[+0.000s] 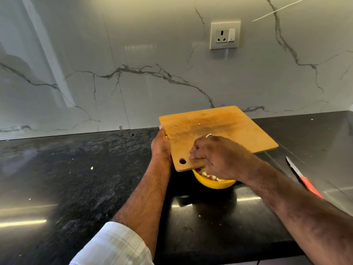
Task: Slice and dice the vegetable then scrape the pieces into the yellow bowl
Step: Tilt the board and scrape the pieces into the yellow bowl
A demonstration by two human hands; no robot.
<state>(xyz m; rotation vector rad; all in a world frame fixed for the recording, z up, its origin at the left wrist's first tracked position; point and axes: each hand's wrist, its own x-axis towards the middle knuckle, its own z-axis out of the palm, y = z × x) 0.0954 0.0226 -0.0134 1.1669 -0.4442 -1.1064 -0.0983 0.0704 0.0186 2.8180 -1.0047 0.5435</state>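
Note:
A wooden cutting board (pixel 225 129) is held tilted above the yellow bowl (pixel 214 183), its near corner with the hanging hole over the bowl's rim. My left hand (pixel 161 145) grips the board's left edge. My right hand (pixel 215 155) lies on the board's near edge with its fingers curled down against the wood, just above the bowl. Pale diced vegetable pieces (pixel 209 175) lie in the bowl, partly hidden by my right hand. One or two small bits (pixel 199 123) still cling to the board.
A knife with a red handle (pixel 303 177) lies on the black counter (pixel 76 169) to the right of my right forearm. Small vegetable scraps (pixel 91 168) dot the counter at left. A marble backsplash with a wall socket (pixel 225 35) stands behind.

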